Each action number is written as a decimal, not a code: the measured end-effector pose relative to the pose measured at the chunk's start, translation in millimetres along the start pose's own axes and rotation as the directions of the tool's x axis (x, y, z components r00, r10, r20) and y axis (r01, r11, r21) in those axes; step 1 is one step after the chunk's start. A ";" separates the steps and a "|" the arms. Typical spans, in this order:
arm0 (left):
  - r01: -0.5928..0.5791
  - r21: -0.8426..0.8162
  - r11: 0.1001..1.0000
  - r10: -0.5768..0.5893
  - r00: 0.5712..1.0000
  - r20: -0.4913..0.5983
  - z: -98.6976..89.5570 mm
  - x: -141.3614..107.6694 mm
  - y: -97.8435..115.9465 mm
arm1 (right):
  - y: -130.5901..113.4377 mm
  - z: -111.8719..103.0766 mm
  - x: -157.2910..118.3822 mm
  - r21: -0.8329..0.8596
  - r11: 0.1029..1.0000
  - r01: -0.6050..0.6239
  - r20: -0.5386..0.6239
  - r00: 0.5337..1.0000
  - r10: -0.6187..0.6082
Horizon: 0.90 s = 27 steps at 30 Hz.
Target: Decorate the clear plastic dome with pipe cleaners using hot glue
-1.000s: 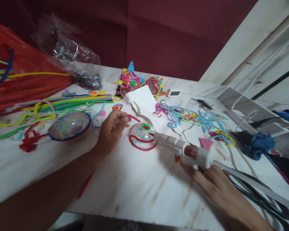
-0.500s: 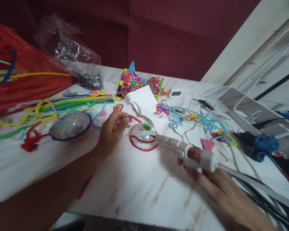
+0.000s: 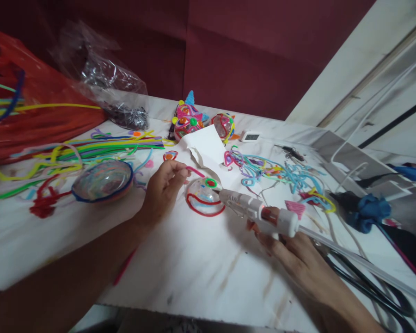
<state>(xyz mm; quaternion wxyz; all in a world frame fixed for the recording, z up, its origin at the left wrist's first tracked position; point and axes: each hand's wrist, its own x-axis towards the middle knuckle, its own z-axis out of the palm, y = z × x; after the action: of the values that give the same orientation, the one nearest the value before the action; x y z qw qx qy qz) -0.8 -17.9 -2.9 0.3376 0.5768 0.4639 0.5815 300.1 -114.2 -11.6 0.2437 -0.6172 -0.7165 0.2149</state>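
Pinched between the fingers of my left hand (image 3: 166,187) is a pink pipe cleaner (image 3: 196,172); its short end points right, and a longer pink length shows below my forearm. My right hand (image 3: 291,252) grips a white glue gun (image 3: 254,206) with a clear glue stick (image 3: 346,255) running out of its back. The nozzle is at the upper right of a clear dome (image 3: 201,194); whether it touches I cannot tell. That dome lies on the table, with a red pipe cleaner loop (image 3: 206,214) across its front and a green-and-red coil (image 3: 211,183) on top.
Left lies a clear bowl (image 3: 104,182) with a blue rim, near bundled pipe cleaners (image 3: 131,147) and a red bag (image 3: 45,111). Behind the dome are torn white paper (image 3: 210,141) and decorated balls (image 3: 189,122). Tangled pipe cleaners (image 3: 287,173) and cables lie right.
My right hand and the glue gun have shifted left, bringing the nozzle up closer to the green-and-red coil. My left hand keeps its pinch on the pink pipe cleaner, nearly still.
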 end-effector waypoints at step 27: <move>-0.002 -0.012 1.000 0.002 1.000 0.006 0.6 0.0 -0.5 | -2.0 -3.2 4.4 -0.007 0.998 -0.058 0.056 0.997 0.058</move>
<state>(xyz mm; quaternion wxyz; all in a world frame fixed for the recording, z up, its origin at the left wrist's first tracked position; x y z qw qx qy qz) -0.3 -17.7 -3.4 0.3421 0.5768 0.4587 0.5830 300.0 -110.1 -7.5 0.2154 -0.6323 -0.7054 0.2372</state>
